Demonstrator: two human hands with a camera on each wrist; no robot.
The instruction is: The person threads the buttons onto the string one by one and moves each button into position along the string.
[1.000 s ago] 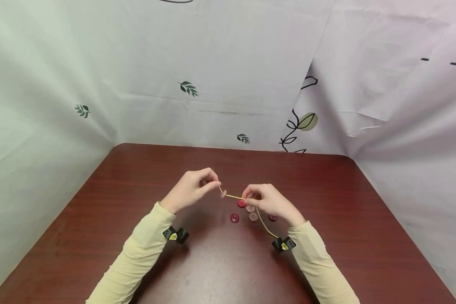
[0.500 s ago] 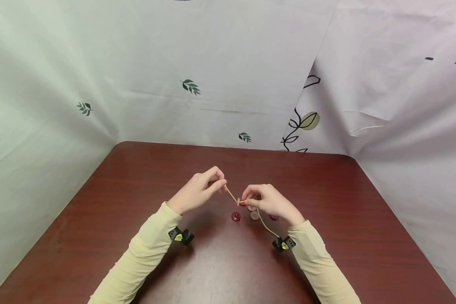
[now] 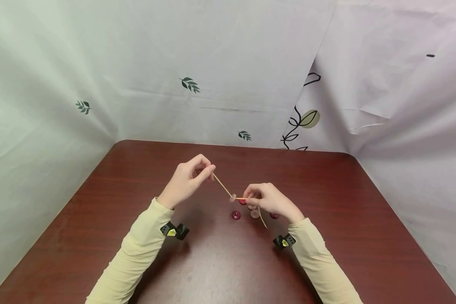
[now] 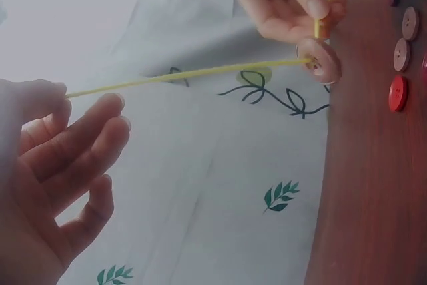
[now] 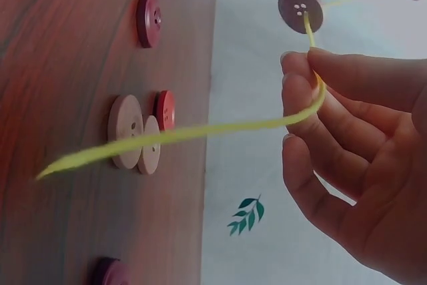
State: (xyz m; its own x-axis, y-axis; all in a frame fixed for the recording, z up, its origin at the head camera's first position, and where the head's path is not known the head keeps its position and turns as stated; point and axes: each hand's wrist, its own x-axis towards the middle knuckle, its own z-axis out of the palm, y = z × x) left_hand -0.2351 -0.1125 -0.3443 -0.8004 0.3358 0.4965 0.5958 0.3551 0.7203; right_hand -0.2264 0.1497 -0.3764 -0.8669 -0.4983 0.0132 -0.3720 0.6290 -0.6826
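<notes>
A pinkish-beige button (image 4: 319,61) with several holes hangs threaded on a yellow cord (image 3: 222,184) between the two hands, above the table. My left hand (image 3: 191,177) pinches the cord between thumb and forefinger, up and to the left of the button; its other fingers are loosely bent. Close to the button on the other side, my right hand (image 3: 267,198) pinches the cord between thumb and fingertips. Beyond those fingertips the cord's free end (image 5: 87,157) trails off, seen in the right wrist view.
Several loose buttons lie on the brown table (image 3: 220,261) under the right hand: a bright red one (image 5: 165,109), pinkish-beige ones (image 5: 124,121) and dark red ones (image 3: 236,215). White patterned cloth (image 3: 228,63) hangs behind the table and along its sides.
My left hand went right, then back up and left, drawing cord through the button. The button moved toward the right hand, then slightly back left. The tail beyond the right hand is shorter.
</notes>
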